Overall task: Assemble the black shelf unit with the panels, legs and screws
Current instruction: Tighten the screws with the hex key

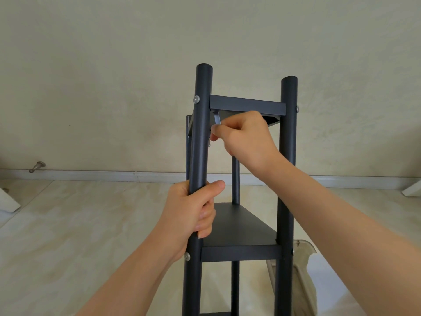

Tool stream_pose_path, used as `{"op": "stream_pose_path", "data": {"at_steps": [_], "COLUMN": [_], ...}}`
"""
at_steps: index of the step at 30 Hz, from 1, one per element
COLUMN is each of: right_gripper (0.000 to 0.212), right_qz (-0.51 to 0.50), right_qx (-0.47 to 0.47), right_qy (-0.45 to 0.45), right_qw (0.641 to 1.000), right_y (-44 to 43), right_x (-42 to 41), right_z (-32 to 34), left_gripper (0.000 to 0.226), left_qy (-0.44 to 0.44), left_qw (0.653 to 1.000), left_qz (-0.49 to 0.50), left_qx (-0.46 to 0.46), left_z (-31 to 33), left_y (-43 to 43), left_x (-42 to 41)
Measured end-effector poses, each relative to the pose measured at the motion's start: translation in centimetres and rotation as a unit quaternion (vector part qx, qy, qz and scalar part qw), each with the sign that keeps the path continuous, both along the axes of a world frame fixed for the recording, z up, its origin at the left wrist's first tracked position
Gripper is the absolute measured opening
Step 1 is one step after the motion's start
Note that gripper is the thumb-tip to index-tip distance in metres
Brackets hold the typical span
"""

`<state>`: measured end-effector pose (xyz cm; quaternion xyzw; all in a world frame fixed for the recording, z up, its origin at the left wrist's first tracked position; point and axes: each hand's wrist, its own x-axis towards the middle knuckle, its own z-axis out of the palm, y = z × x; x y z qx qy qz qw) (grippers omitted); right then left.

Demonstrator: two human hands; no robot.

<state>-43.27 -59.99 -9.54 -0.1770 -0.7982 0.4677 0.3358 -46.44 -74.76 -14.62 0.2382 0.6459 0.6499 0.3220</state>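
The wall point(114, 65) fills the far half of the view, plain and pale, and a white baseboard point(91, 174) runs along its foot. The floor point(79, 224) is pale tile with a faint marble pattern. Left of the shelf it lies open as far as the wall, and there is free floor also at the far right.

The shelf point(241, 253) stands upright in the near middle, well apart from the wall. Its lower part is cut off by the bottom edge. The left leg point(201, 133) and the right leg point(288, 156) reach higher than the top panel point(247, 107), and a far leg point(235, 179) shows between them. The middle panel point(237, 226) lies flat between the legs. At the near right a clear plastic sheet point(303, 270) lies just beside the right leg, partly hidden behind it.

The left hand point(189, 213) wraps fingers and thumb around the left leg, just above the middle panel. The right hand point(246, 137) is under the top panel near its left corner and pinches a silver key point(217, 118) between thumb and fingertips. The key goes up to the underside of the panel; what it meets there is hard to see. A screw point(196, 99) sits in the left leg at the height of the top panel.

At the far left a metal doorstop point(37, 166) stands at the baseboard. A white object point(9, 201) at the left edge and a white piece point(412, 189) at the right edge are cut off and cannot be identified.
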Motion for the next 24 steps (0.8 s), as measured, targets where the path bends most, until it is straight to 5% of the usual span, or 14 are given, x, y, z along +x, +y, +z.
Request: {"op": "stream_pose_path", "data": {"at_steps": [24], "right_gripper": [0.053], "right_qz": [-0.026], "right_qx": [0.044], "right_qy": [0.062], "right_qw": [0.997], "right_y": [-0.7], "right_x": [-2.5], "right_z": [-1.8], "left_gripper": [0.049], "left_qy": [0.009], "left_qw": [1.000], "left_qz": [-0.008], "left_qx": [-0.008], "left_z": [0.1], "left_y": [-0.4], "left_x": [0.3]}}
